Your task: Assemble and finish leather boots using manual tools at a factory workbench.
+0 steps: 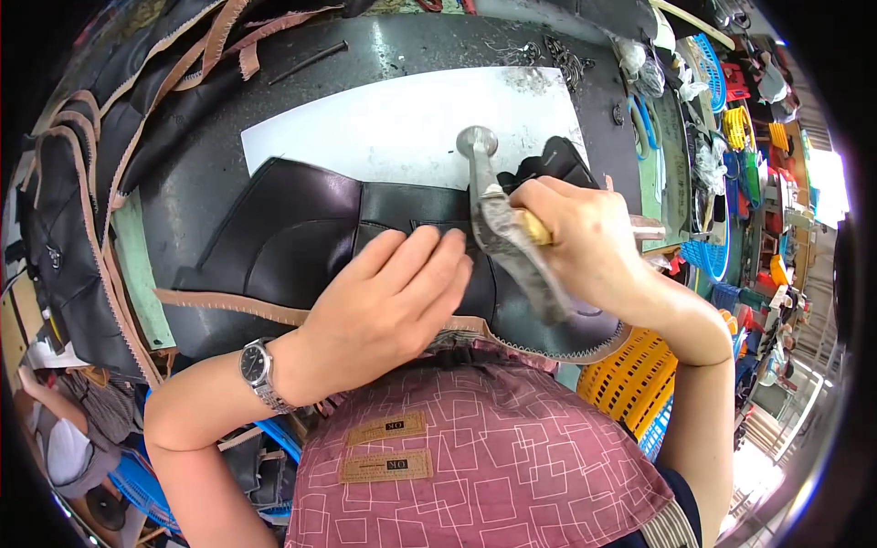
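Note:
A black leather boot upper [292,233] with a tan stitched edge lies flat on a white board [402,119] on the dark workbench [411,46]. My left hand [393,297], with a metal wristwatch [260,370], presses flat on the leather near its middle seam. My right hand [585,237] grips the cloth-wrapped wooden handle of a hammer [493,196]. The hammer's round metal head [477,142] is just above the leather's upper edge, over the white board.
More black leather pieces with tan edges [82,210] pile up at the left. Blue-handled scissors [644,123] and metal bits lie at the bench's right. Coloured plastic baskets [630,370] stand to the right and below. A green strip [137,265] lies left of the leather.

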The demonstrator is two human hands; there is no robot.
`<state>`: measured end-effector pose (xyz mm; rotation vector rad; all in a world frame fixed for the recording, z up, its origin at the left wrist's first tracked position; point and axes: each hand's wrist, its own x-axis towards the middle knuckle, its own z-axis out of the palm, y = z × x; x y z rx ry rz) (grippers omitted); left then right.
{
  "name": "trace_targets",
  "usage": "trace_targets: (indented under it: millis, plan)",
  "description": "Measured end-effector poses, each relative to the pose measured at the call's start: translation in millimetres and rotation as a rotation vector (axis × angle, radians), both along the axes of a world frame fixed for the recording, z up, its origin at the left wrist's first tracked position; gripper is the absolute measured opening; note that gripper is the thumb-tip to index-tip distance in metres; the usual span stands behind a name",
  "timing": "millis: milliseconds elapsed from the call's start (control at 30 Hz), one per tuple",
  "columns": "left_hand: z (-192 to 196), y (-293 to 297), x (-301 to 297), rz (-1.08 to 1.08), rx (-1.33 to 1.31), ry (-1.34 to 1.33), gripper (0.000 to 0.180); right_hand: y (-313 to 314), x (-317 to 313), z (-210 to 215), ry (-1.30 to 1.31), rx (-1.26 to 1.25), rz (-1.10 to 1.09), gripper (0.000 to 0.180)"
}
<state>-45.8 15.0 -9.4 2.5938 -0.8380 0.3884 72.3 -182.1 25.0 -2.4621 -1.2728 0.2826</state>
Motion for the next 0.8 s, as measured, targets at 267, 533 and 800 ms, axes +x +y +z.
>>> trace_targets:
  millis: [267, 533, 800]
  plan:
    - [-9, -26, -6, -0.001, 0.168, 0.029, 0.058, -6, 3, -19, 0.061, 0.155, -0.069, 0.017]
    - [2, -32, -5, 0.028, 0.333, 0.101, 0.066, -27, 3, 33, -0.172, 0.252, 0.135, 0.039]
    - [23, -19, 10, -0.085, 0.102, 0.38, 0.052, -48, -26, 34, -0.071, -0.029, 0.104, 0.033]
